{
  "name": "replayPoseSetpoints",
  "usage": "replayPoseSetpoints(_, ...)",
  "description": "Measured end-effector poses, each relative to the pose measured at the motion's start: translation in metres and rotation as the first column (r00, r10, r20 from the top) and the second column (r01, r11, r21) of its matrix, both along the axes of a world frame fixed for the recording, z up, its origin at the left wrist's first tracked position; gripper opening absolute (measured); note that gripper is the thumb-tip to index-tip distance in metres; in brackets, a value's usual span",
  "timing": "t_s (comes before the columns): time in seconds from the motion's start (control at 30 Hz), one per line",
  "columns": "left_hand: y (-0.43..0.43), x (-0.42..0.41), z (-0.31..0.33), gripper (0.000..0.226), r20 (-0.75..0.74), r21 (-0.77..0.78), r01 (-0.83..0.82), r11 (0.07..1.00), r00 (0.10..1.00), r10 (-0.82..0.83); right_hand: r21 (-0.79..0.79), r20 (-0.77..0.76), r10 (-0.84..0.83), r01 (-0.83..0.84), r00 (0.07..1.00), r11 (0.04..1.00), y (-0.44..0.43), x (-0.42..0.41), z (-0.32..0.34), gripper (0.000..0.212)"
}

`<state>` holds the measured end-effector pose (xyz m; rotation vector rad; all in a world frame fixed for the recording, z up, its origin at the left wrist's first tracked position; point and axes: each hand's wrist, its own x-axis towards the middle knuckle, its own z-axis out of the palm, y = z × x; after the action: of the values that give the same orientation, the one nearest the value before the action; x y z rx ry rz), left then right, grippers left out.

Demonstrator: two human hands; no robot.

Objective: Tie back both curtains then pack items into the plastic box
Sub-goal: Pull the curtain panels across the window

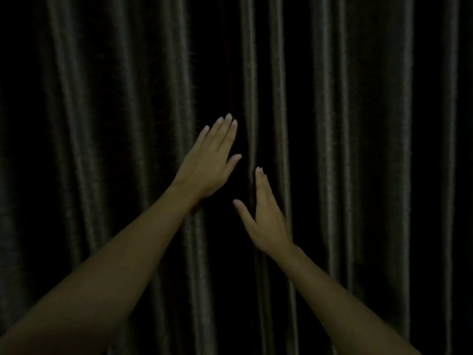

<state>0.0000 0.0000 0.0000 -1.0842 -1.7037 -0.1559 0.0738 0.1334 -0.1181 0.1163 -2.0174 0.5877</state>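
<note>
Dark, faintly shiny fabric fills your head view from edge to edge. The curtains [325, 124] hang in long upright folds, drawn across and not yet tied back. In this dim light you cannot tell just where the two panels meet.

Your left hand [207, 167] reaches up and forward at the middle of the view with its back toward you. Its four fingers [225, 131] are straight and held together, and the thumb is spread off to the right. It holds nothing, and you cannot tell whether the palm touches the cloth.

Your right hand [266, 216] sits lower and just to the right, apart from the left one. It is turned edge-on, fingers straight and pointing up along a lit fold [249, 98], thumb splayed leftward. It grips nothing either, and its fingertips lie against or just beside that fold.

Your left forearm [115, 252] and right forearm [332, 290] come in bare from the bottom corners.
</note>
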Motion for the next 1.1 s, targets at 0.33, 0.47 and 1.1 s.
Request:
replayPoseSetpoints(0.33, 0.048, -0.042, 0.040, 0.061, -0.450, -0.119, -0.404, 0.907, 0.836, 0.313, -0.139, -0.060, 0.199, -0.206, 0.978, 0.969, 0.002, -0.092, -0.013, 0.056)
replayPoseSetpoints(0.47, 0.043, -0.061, 0.049, 0.072, -0.421, -0.132, -0.584, 0.801, 0.764, 0.489, -0.133, -0.096, 0.309, -0.320, 0.946, 0.938, -0.018, -0.117, -0.012, 0.053)
replayPoseSetpoints(1.1, -0.163, -0.131, 0.084, 0.077, -0.337, -0.144, -0.835, 0.530, 0.545, 0.767, -0.195, -0.131, 0.721, -0.731, 0.680, 0.654, -0.193, -0.210, 0.015, 0.045)
